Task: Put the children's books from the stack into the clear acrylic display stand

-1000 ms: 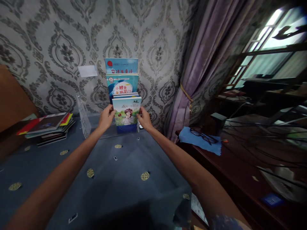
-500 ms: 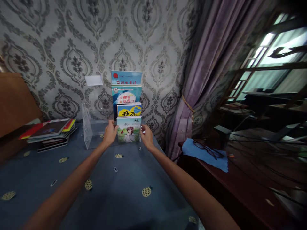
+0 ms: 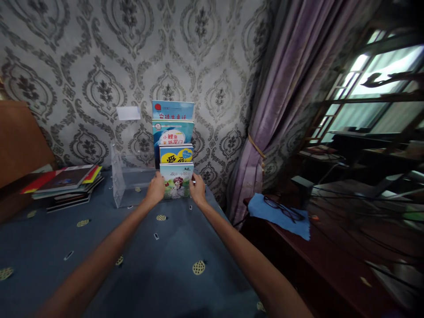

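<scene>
A small picture book [image 3: 177,187] with a girl on its green cover stands upright in the front tier of a clear acrylic book rack [image 3: 134,176]. My left hand [image 3: 156,188] is closed at its left edge, the thumb toward the cover. On the opposite edge my right hand [image 3: 198,188] grips the same book, its fingertips partly hidden. Rising in steps behind it are a yellow-and-blue book [image 3: 176,154], a blue book with red lettering [image 3: 172,133] and a taller light-blue book [image 3: 172,110]. The rack's left half holds no books.
A pile of books and magazines [image 3: 68,183] lies left of the rack on the blue patterned tablecloth [image 3: 139,274]. Patterned wallpaper rises directly behind. To the right are a purple curtain [image 3: 256,154] and a dark red table bearing glasses [image 3: 285,210] on a blue cloth [image 3: 261,212], with cables beyond.
Both hands have drawn inward against the front book's sides, the left overlapping its cover edge more. The whole view has shifted slightly; the books keep their places in the rack.
</scene>
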Motion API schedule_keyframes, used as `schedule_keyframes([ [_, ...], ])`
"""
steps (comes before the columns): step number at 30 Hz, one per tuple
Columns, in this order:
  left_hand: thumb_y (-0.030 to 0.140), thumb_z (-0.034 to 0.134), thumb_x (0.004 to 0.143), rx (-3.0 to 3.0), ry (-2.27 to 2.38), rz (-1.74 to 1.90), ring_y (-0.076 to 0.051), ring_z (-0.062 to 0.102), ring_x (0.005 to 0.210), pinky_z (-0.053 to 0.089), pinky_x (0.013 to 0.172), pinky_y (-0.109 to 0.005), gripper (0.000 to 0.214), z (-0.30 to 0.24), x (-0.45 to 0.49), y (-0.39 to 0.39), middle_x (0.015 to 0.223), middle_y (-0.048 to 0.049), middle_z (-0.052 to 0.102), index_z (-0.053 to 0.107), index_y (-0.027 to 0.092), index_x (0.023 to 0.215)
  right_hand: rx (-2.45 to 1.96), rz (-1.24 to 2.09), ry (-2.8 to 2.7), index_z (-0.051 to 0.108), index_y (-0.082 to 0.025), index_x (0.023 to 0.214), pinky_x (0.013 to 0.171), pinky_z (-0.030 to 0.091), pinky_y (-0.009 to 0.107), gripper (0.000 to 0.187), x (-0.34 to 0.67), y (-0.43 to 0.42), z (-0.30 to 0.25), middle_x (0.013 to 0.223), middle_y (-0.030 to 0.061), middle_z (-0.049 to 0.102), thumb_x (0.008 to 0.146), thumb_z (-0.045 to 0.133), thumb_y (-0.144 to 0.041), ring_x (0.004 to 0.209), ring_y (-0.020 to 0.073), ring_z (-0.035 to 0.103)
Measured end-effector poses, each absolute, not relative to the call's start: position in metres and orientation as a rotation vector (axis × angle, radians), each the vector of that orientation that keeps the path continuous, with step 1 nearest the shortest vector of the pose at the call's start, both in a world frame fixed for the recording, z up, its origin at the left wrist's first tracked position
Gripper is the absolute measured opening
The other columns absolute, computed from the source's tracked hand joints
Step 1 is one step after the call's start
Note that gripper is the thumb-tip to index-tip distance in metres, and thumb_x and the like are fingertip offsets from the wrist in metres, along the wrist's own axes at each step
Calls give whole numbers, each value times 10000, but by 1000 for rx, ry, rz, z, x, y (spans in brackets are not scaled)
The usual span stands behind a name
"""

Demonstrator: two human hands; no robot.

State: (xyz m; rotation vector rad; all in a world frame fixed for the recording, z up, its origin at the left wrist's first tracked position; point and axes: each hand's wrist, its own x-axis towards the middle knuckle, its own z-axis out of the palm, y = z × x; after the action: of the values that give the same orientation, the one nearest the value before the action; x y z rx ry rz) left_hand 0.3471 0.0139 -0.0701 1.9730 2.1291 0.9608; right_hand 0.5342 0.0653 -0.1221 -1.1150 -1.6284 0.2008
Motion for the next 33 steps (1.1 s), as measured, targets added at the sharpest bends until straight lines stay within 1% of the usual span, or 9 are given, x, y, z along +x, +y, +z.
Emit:
schedule_keyframes([
  [3, 147, 381, 970, 1961, 2157, 919, -311, 717, 986, 504, 798, -359, 207, -66, 351, 12, 1090, -232, 714, 516, 145, 1128, -1122, 193, -1630, 666, -199, 1113, 833, 516, 364, 373, 535, 65, -121, 973, 95, 639, 834, 424, -147, 941, 265, 592],
  [7, 93, 396, 931, 1949, 2201, 890, -289, 714, 1008, 512, 812, -338, 257, -64, 354, 11, 1116, -211, 714, 503, 157, 1156, -1130, 180, -1644, 669, -183, 1064, 819, 504, 363, 348, 536, 66, -119, 946, 96, 624, 831, 414, -138, 920, 267, 585],
  [12, 43, 392, 896, 1945, 2240, 866, -305, 708, 1028, 519, 837, -363, 311, -64, 358, 11, 1152, -232, 696, 500, 139, 1173, -1134, 170, -1651, 661, -208, 1067, 813, 496, 357, 357, 537, 67, -121, 933, 78, 614, 827, 410, -126, 916, 264, 577],
  [15, 30, 383, 893, 1944, 2246, 851, -316, 707, 1032, 518, 847, -378, 315, -64, 358, 10, 1163, -246, 687, 504, 130, 1166, -1134, 164, -1656, 657, -209, 1061, 807, 494, 362, 360, 537, 66, -122, 940, 84, 610, 811, 413, -122, 916, 270, 577],
  [22, 30, 415, 886, 1967, 2217, 846, -295, 700, 1040, 506, 844, -350, 302, -65, 354, 8, 1169, -213, 687, 504, 156, 1146, -1141, 150, -1668, 648, -207, 1046, 809, 496, 362, 342, 536, 65, -122, 936, 87, 608, 799, 424, -130, 908, 269, 570],
  [26, 49, 432, 895, 1988, 2188, 863, -292, 688, 1061, 501, 853, -344, 276, -65, 351, 6, 1198, -199, 667, 514, 175, 1127, -1158, 150, -1675, 649, -195, 1081, 828, 503, 381, 361, 536, 65, -122, 960, 98, 617, 807, 422, -142, 934, 278, 580],
  [29, 59, 434, 905, 2006, 2156, 876, -302, 679, 1076, 497, 870, -357, 265, -66, 349, 4, 1227, -217, 639, 513, 165, 1134, -1171, 154, -1679, 631, -179, 1175, 857, 502, 398, 405, 536, 62, -123, 1017, 113, 622, 824, 428, -165, 974, 286, 582],
  [33, 53, 404, 911, 2015, 2116, 876, -298, 671, 1089, 493, 883, -363, 277, -68, 347, 3, 1209, -223, 647, 504, 155, 1149, -1188, 152, -1703, 601, -165, 1272, 905, 487, 435, 478, 537, 58, -125, 1064, 131, 617, 827, 426, -167, 1006, 301, 568],
])
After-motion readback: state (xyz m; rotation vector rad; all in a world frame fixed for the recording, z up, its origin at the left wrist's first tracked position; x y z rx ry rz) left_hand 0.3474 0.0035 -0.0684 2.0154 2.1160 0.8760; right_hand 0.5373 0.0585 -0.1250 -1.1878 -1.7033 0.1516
